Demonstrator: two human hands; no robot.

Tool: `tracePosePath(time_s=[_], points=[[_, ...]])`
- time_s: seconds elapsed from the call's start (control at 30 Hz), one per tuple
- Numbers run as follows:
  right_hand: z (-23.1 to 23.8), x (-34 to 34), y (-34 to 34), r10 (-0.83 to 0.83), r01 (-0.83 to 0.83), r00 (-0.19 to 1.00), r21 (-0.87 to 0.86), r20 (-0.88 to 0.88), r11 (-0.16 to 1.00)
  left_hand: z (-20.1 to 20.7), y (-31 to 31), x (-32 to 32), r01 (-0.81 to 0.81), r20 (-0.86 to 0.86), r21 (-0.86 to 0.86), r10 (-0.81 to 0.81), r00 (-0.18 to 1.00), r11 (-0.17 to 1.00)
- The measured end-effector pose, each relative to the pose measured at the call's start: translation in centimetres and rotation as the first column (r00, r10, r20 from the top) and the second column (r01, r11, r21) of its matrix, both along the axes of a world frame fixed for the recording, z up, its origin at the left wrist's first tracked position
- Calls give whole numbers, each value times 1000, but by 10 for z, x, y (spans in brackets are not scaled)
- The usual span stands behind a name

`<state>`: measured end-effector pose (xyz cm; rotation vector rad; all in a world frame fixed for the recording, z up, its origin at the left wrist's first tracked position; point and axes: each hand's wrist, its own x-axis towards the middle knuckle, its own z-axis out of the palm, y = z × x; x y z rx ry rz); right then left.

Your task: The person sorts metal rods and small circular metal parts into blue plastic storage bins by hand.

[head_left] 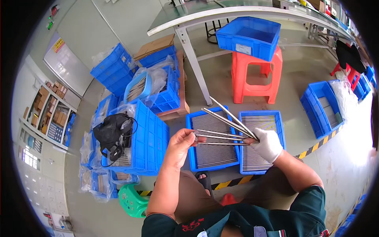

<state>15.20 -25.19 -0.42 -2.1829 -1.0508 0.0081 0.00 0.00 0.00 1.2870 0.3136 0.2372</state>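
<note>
My right hand (268,145), in a white glove, is closed around several thin metal rods (229,124) that fan out toward the left. My bare left hand (181,143) pinches at the left ends of the lower rods, thumb against fingers. Both hands are above two blue crates side by side on the floor. The left crate (190,151) is lined with rows of similar rods (217,155). More rods lie in the right crate (282,132), partly covered by my gloved hand.
Stacked blue crates (152,138) rise on my left, with a black bag (112,132) on top. A green stool (131,200) is near them. Ahead, a red stool (257,75) bears a blue bin (248,35) beside a workbench (221,12). Another crate (312,106) sits at right.
</note>
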Motion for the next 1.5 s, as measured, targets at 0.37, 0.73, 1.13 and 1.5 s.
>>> tracePosePath(time_s=[0.37,0.73,1.13,1.5], points=[[7,0,-6,-8,10,1000,-45,28,999,-3,-2,0,11,43,-12,-11,999,1000],[8,-4,-4,-32,37,998,-87,62,996,-2,-2,7,-52,-6,-8,51,999,999],[3,-6,-2,-35,37,999,-60,34,998,-3,-5,8,-62,-3,-1,62,998,998],[-12,-3,-5,32,-31,998,25,-54,999,-2,-16,8,2,107,44,-7,994,999]])
